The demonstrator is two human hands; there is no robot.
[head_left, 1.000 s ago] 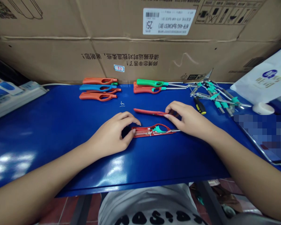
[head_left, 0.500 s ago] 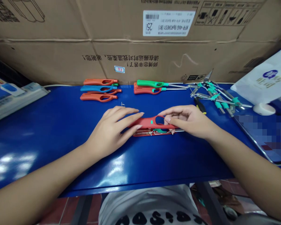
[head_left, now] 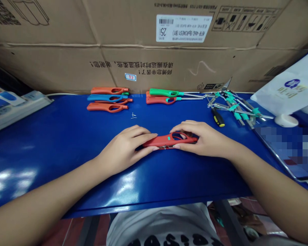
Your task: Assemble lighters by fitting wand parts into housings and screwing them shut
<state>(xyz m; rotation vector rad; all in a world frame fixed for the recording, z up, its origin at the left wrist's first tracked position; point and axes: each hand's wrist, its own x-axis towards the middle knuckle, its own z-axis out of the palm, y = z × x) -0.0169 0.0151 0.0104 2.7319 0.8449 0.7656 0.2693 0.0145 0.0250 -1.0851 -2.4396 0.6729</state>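
A red lighter casing point(head_left: 161, 140) lies on the blue table in front of me, its two halves nearly together, with a narrow gap along the near edge where inner parts show. My left hand point(head_left: 129, 145) grips the casing's left end between thumb and fingers. Around the right end, by the trigger loop, my right hand point(head_left: 204, 140) is closed, thumb on the near edge and fingers over the far side. The lighter's metal tube is hidden behind the right hand.
Orange and blue casings point(head_left: 106, 98) lie at back left. Green and red lighters point(head_left: 164, 93) with metal tubes lie at back centre. A screwdriver point(head_left: 218, 118), a pile of lighter rods point(head_left: 236, 104), a tablet point(head_left: 284, 153) and a white bag point(head_left: 284, 82) are right. A cardboard box point(head_left: 74, 68) stands behind.
The upper casing half has come down over the lower one, narrowing the gap. My right hand has shifted so its thumb presses the near edge. My left hand has moved slightly right.
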